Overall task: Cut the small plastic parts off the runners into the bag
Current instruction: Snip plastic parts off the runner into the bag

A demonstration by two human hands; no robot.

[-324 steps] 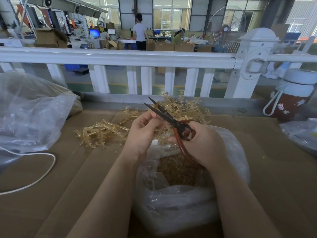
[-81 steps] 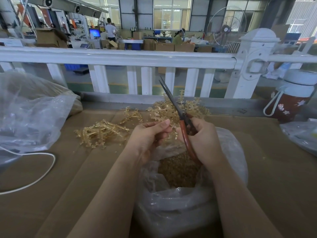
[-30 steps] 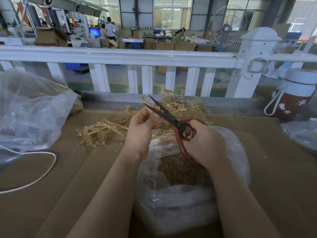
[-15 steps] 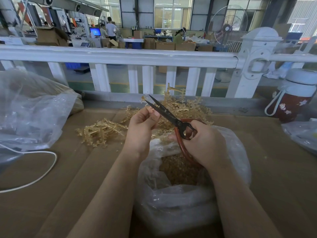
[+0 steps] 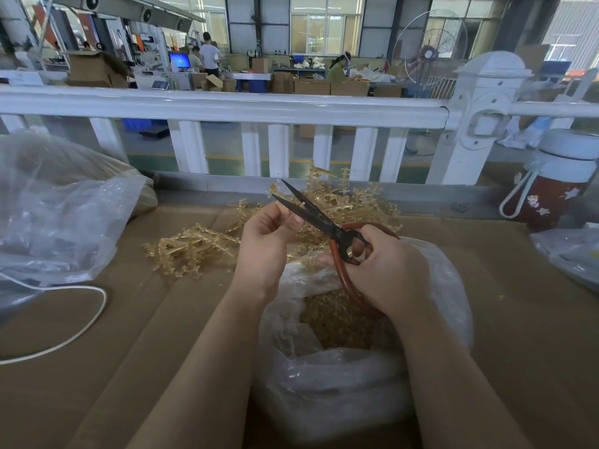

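At centre frame the right hand [image 5: 385, 270] gripped the red handles of the scissors [image 5: 324, 222], whose dark blades stood apart and pointed to the upper left. The left hand [image 5: 264, 244] pinched a thin runner [image 5: 281, 202] at the blade tips with curled fingers. Directly below both hands sat the open clear bag [image 5: 340, 377], holding a heap of small amber parts [image 5: 337, 322]. More amber runners [image 5: 191, 247] lay piled on the cardboard surface [image 5: 97, 367] left of and behind the hands. At left frame a large plastic bag [image 5: 61, 215] lay crumpled, its contents unclear.
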